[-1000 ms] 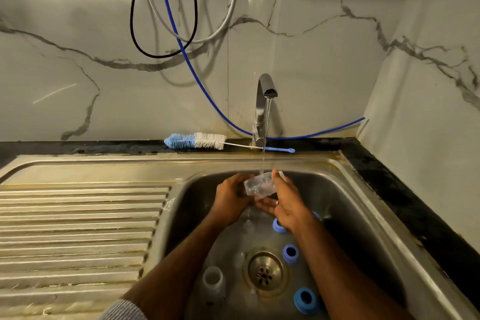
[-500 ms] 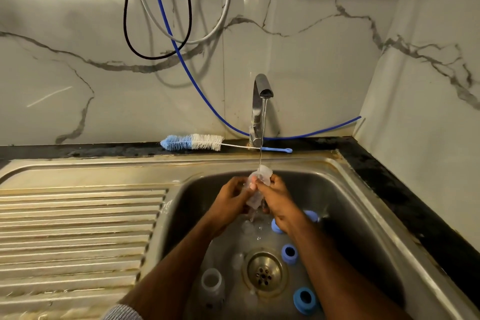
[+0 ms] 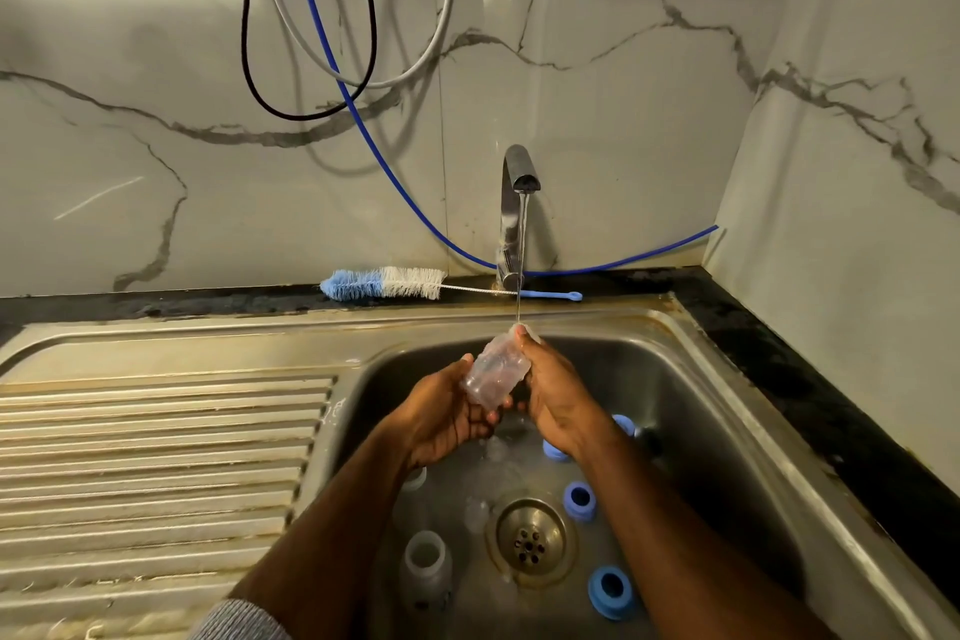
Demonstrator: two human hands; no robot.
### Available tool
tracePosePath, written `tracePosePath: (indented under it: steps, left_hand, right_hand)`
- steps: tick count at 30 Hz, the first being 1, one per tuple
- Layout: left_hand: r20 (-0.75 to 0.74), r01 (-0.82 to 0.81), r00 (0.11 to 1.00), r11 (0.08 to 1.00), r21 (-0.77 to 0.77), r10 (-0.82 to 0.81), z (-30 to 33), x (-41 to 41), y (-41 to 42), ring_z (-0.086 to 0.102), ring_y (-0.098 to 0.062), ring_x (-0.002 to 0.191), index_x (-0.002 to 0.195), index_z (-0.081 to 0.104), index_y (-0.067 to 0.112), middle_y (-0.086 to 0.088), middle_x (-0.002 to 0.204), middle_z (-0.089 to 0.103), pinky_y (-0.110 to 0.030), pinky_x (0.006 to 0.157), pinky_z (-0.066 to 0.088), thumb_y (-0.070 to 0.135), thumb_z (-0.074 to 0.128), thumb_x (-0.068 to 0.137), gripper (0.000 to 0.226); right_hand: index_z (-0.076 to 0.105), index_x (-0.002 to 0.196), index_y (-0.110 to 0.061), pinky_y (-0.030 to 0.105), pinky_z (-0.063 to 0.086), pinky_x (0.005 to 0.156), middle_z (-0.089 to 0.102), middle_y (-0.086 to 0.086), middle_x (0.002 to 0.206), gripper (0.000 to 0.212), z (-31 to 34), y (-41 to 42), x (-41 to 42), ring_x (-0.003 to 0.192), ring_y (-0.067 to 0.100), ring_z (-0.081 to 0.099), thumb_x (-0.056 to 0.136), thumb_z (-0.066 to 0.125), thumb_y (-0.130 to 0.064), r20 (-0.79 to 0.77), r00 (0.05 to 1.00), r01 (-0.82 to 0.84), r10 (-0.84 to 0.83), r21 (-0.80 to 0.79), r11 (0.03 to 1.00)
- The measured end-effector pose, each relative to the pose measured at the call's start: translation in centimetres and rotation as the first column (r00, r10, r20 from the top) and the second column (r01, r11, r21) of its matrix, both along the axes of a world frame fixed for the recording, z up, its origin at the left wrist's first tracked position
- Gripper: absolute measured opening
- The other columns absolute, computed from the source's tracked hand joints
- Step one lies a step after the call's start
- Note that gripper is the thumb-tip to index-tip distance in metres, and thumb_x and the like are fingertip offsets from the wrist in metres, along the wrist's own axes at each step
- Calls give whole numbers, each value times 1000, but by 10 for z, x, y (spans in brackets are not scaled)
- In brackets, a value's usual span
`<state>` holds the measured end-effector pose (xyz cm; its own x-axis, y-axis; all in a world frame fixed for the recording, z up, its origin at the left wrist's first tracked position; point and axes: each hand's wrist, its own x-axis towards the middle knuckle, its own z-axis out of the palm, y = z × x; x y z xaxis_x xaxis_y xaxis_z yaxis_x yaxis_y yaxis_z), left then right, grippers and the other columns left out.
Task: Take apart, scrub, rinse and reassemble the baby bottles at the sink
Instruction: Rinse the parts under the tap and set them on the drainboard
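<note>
Clear bottle (image 3: 496, 372) — tilted, under tap stream

The corner is lined with pale marble-look wall panels (image 3: 597, 120), crossed by grey veins. Three lines are hung in loops on the back wall: a black cable (image 3: 244, 42), a white hose (image 3: 441, 26) and a blue tube (image 3: 395, 182), the last run down behind the tap and along to the right wall (image 3: 857, 224). A black stone counter (image 3: 753, 327) is laid along both walls. The room is dimly lit, and soft shadows are cast behind the loops.
</note>
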<state>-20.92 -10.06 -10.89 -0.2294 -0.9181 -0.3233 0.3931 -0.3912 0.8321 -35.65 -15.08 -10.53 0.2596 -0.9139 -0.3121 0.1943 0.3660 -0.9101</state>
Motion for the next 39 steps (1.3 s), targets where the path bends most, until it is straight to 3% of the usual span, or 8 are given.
tracePosePath:
  steps: [7,11,19,24,28,33,37,39]
  left_hand:
    - [473,-121,791,856,-503,389,-19,-14,-7,72,-19,101,124,62,22,-8,116,72,-41,90,60,21,71,92,32]
    - [430,-222,756,811,-541,494,-19,-23,-8,72,-12,106,134,57,19,0,119,72,-34,90,60,10,79,85,54]
    - [530,-144,526,684,-716,665,-14,-32,-15,60,21,95,126,68,11,9,122,65,-4,84,48,6,75,88,40]
    - [600,-74,489,715,-695,634,-20,-30,-21,63,-9,115,133,64,20,0,133,61,-23,97,55,10,76,88,48]
    - [674,12,388,728,-686,629,-18,-29,-18,66,-5,109,130,66,19,2,125,68,-27,93,57,23,70,94,37]
    - [760,-106,339,826,-554,554,-17,-12,-15,71,-15,65,83,75,9,-3,69,73,-42,65,61,63,53,88,59]
    - [832,-188,267,873,-450,487,-24,9,-17,68,-22,67,71,71,8,-6,68,70,-39,69,59,36,66,93,36]
    - [838,-199,257,875,-441,481,-24,16,-18,64,-17,61,63,66,11,-2,63,66,-31,65,54,33,68,93,37]
  right_hand:
    - [58,129,-21,44,54,85,66,12,119,46,2,-6,-8,107,29,63,96,56,-53,-163,984,81,-78,13,997]
    - [60,119,-16,32,50,66,71,13,104,43,-3,-6,-17,86,21,66,101,47,-53,-94,983,169,-158,126,978]
    - [66,114,1,28,51,53,67,15,80,50,-16,3,-16,63,19,61,104,39,-39,-37,999,34,-23,351,936]
    - [68,96,1,29,51,55,68,17,74,51,-14,8,-14,61,21,61,104,36,-37,-2,1000,-23,26,349,937]
    - [66,106,0,34,56,67,70,18,85,62,-13,10,-14,74,24,65,103,39,-55,49,999,-8,-12,375,927]
    - [54,125,-24,44,62,74,64,10,118,34,-11,-2,-13,104,30,67,95,66,-36,-31,990,139,-138,38,990]
    - [57,126,-26,34,56,90,61,-5,117,45,-19,-2,-12,113,19,61,87,76,-14,-567,824,-223,0,-324,919]
    - [59,124,-25,28,54,88,60,-11,111,44,-16,-2,-10,108,11,61,85,77,-12,-598,796,-221,-93,-430,875]
